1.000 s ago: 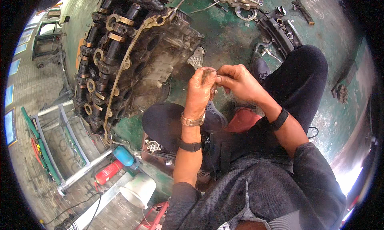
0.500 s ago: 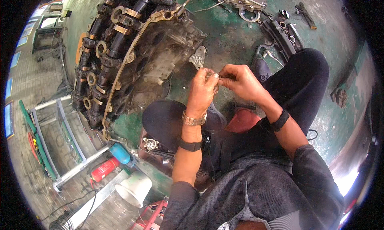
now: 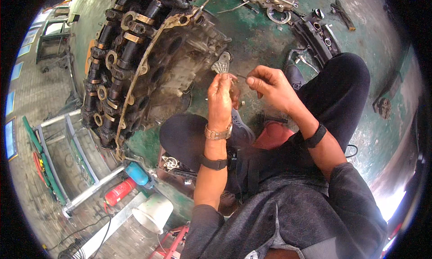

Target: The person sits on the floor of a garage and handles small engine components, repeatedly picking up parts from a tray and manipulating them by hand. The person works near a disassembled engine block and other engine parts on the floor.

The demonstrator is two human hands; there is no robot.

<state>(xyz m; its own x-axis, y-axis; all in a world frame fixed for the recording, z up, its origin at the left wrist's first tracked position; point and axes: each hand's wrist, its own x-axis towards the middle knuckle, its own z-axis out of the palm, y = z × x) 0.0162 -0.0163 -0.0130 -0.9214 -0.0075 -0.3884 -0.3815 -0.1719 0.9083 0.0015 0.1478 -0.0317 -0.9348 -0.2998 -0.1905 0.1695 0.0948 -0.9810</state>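
My left hand [image 3: 219,102] is closed, its fingers curled away from me. What it holds, if anything, is hidden behind the fingers. Just beyond its fingertips is a ribbed metal bracket [image 3: 222,63]; I cannot tell whether they touch it. To the right, my right hand [image 3: 271,86] pinches a thin dark rod [image 3: 241,76] between thumb and forefinger. The rod points toward my left fingers. A large engine block [image 3: 189,56] stands on the left, with dark camshafts [image 3: 135,43] and brass-coloured bearing caps along its cylinder head.
A black engine cover [image 3: 315,40] and a cast metal housing [image 3: 274,0] lie on the green floor [image 3: 256,38] ahead. My knees flank the work, with a red object [image 3: 273,135] between them. A fire extinguisher [image 3: 120,191] and white bucket [image 3: 153,212] are at lower left.
My hands have come apart. The right has drawn slightly to the right, and the thin rod in its pinch now shows. My left fingers have straightened a little.
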